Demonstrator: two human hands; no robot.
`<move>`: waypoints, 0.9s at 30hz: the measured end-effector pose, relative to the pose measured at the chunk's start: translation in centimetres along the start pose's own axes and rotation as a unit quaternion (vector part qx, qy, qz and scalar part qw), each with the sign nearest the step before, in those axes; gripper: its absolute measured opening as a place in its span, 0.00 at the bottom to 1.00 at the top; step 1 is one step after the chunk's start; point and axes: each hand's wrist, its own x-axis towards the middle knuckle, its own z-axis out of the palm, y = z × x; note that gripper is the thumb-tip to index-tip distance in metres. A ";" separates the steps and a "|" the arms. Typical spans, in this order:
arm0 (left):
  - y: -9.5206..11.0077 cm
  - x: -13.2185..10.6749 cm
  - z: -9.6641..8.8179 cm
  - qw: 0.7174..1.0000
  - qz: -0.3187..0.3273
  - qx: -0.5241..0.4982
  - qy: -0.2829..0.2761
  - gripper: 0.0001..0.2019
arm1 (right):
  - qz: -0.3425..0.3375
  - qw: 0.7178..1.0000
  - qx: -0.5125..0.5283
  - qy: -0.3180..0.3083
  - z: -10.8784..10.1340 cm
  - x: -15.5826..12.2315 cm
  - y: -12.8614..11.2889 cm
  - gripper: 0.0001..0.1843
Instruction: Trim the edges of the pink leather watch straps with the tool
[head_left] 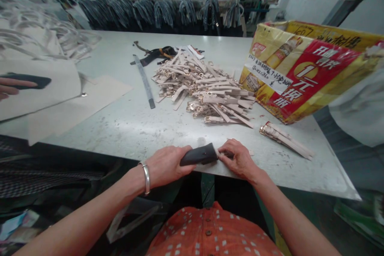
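Observation:
My left hand (168, 166) is closed around a dark grey padded block (199, 155), which lies on the table's near edge. My right hand (238, 160) pinches a narrow strap (229, 155) where it comes out of the block's right end. The rest of that strap is hidden by the block and my fingers. Beyond my hands lies a heap of pale pink straps with gold buckles (207, 90). A tied bundle of the same straps (285, 140) sits to the right, out of reach of my fingers.
A steel ruler (144, 82) and dark straps (154, 56) lie on the pale table (120, 128). A yellow-and-red cardboard box (303, 70) stands at right. At left, a co-worker's hand (13, 88) rests near a black strip on pale sheets (45, 92).

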 end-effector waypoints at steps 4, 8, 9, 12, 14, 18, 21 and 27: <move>-0.6 -1.0 0.0 0.999 -0.018 -0.040 0.002 0.14 | 0.004 1.000 0.002 -0.006 -0.1 -0.1 0.1 0.05; -0.6 -1.5 -0.3 0.999 -0.015 -0.047 -0.019 0.13 | 0.008 1.000 -0.001 -0.002 0.0 -0.1 0.1 0.06; -0.5 -1.4 -0.3 0.999 -0.014 -0.045 -0.020 0.13 | 0.007 1.000 -0.001 0.000 0.0 -0.1 0.1 0.05; 0.1 -0.7 -0.2 0.999 -0.005 -0.036 -0.011 0.14 | 0.007 1.000 0.002 0.003 -0.1 -0.2 0.0 0.05; 0.2 -0.3 0.0 0.999 -0.001 -0.036 -0.004 0.14 | 0.009 1.000 0.004 0.005 -0.2 -0.2 -0.1 0.05; -0.2 -0.6 0.3 0.998 -0.016 -0.059 0.007 0.14 | 0.010 1.000 0.006 0.006 -0.2 -0.2 0.0 0.06; -0.4 -1.3 0.2 0.997 -0.017 -0.069 0.005 0.13 | 0.007 1.000 0.014 0.008 -0.2 -0.2 0.1 0.06; 0.5 -0.9 -0.2 0.999 -0.007 -0.045 -0.007 0.13 | 0.010 1.000 0.020 0.022 -0.2 -0.2 0.1 0.12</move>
